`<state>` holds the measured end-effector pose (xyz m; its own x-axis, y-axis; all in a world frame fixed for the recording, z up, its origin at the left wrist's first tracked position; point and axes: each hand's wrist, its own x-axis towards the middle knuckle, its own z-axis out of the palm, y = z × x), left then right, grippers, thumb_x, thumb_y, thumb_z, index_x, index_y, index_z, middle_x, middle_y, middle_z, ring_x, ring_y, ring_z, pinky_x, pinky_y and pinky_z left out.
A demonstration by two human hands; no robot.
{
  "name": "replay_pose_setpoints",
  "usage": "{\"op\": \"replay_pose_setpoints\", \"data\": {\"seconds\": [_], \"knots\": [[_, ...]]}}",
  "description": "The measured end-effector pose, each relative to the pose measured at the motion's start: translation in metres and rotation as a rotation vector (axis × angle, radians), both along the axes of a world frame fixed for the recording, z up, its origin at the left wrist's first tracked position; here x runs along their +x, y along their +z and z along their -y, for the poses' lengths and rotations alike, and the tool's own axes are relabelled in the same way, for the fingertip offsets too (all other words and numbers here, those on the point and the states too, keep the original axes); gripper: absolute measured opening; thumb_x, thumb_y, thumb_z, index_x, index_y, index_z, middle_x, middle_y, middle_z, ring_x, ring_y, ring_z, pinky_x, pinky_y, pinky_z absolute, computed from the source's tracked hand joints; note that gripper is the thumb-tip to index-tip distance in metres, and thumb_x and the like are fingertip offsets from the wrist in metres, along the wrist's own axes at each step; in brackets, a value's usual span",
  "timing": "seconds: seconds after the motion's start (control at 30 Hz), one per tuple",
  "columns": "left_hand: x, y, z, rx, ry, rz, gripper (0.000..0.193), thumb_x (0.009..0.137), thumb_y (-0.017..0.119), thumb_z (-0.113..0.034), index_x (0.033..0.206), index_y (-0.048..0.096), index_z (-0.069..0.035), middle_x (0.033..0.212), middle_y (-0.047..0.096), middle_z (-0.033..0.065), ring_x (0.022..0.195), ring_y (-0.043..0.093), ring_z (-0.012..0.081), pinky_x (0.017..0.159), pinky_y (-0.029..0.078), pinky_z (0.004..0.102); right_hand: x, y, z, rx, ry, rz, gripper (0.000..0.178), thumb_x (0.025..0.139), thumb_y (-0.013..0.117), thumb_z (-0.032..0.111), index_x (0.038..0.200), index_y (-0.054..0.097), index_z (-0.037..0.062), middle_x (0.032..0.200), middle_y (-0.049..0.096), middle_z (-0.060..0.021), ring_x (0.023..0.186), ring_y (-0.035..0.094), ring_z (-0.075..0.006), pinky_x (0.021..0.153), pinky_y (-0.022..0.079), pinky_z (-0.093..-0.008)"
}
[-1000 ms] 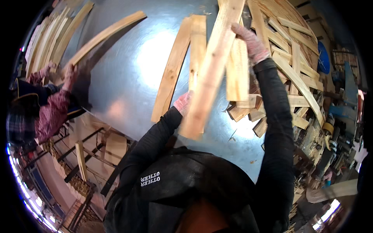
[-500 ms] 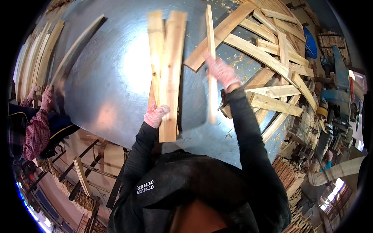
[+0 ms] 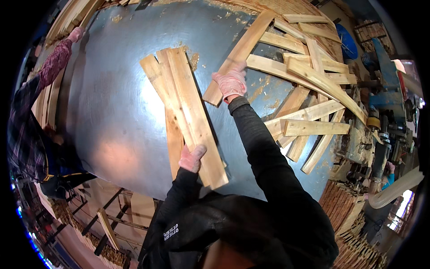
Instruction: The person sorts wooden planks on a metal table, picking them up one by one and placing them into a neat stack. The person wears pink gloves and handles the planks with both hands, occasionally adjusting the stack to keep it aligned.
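My left hand, in a pale pinkish glove, is closed around the near part of several overlapping wooden boards. They lean up to the left over the metal tabletop, their far ends fanned apart. Beneath them, a browner board partly shows. My right hand, gloved alike, lies across the near part of a separate wooden board, fingers curled over its edge; the underside of this grip is hidden. That board slants away to the upper right, beside the pile.
A crisscrossed pile of boards covers the table's right side, with wood shavings around. At the left, another person's gloved hand reaches toward stacked boards. Machinery and a pale hose stand right of the metal table.
The narrow board has left my right hand, which now rests on the slanted board. A long board now tops the right pile. The left-hand boards tilt left, and the other person's arm reaches farther.
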<state>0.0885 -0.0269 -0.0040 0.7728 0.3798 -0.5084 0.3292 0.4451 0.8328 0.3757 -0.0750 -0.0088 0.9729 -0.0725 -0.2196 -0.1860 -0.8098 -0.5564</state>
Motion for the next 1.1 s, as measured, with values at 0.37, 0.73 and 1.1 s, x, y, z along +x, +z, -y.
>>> {"op": "replay_pose_setpoints", "data": {"seconds": [0.37, 0.73, 1.1], "knots": [[-0.069, 0.060, -0.230, 1.228, -0.099, -0.947, 0.050, 0.077, 0.070, -0.047, 0.105, 0.066, -0.006, 0.090, 0.071, 0.0198, 0.084, 0.068, 0.0390, 0.073, 0.054, 0.0460, -0.070, 0.016, 0.029, -0.303, 0.353, 0.018, 0.075, 0.081, 0.066, 0.036, 0.145, 0.038, 0.0084, 0.145, 0.040, -0.0256, 0.133, 0.041, -0.0421, 0.105, 0.040, -0.0485], [-0.064, 0.002, -0.199, 1.157, 0.182, -0.058, 0.071, 0.088, 0.067, -0.036, 0.145, 0.035, -0.009, 0.134, 0.053, 0.0147, 0.116, 0.055, 0.0341, 0.084, 0.053, 0.0419, -0.110, 0.033, 0.003, 0.505, 0.316, -0.056, 0.079, 0.085, 0.072, 0.030, 0.148, 0.032, 0.0043, 0.138, 0.047, -0.0232, 0.130, 0.045, -0.0361, 0.106, 0.040, -0.0415], [-0.009, 0.087, -0.206, 0.256, 0.138, -0.001, 0.056, 0.081, 0.075, -0.013, 0.128, 0.050, 0.003, 0.105, 0.066, 0.0103, 0.085, 0.066, 0.0163, 0.071, 0.057, 0.0294, 0.093, 0.066, 0.046, -0.572, 0.823, 0.491, 0.095, 0.070, 0.073, 0.056, 0.142, 0.039, 0.0050, 0.130, 0.056, -0.0202, 0.120, 0.054, -0.0358, 0.103, 0.036, -0.0539]]}}
